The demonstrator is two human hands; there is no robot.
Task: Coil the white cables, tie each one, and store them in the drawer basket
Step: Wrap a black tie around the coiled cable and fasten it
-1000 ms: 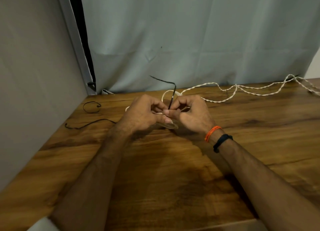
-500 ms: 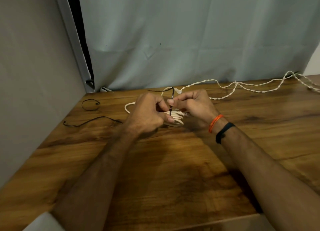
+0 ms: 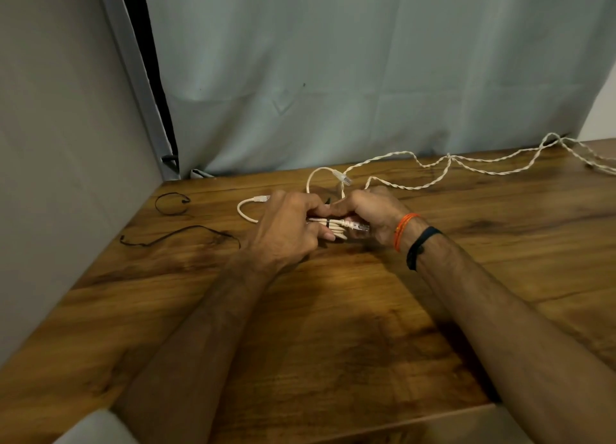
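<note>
Big dark-grained wooden tabletop [image 3: 333,327] with a long twisted white cable [image 3: 466,163] snaking loose along the back, not coiled yet. Front and centre sits the coiled white cable bundle [image 3: 336,225], gripped from both sides: left hand [image 3: 283,230] curled round it, right hand [image 3: 370,215] pinching at the thin black tie [image 3: 328,224] around the middle. Risk I see: if either grip slackens before that tie's snug, the loops probably spring apart.
</note>
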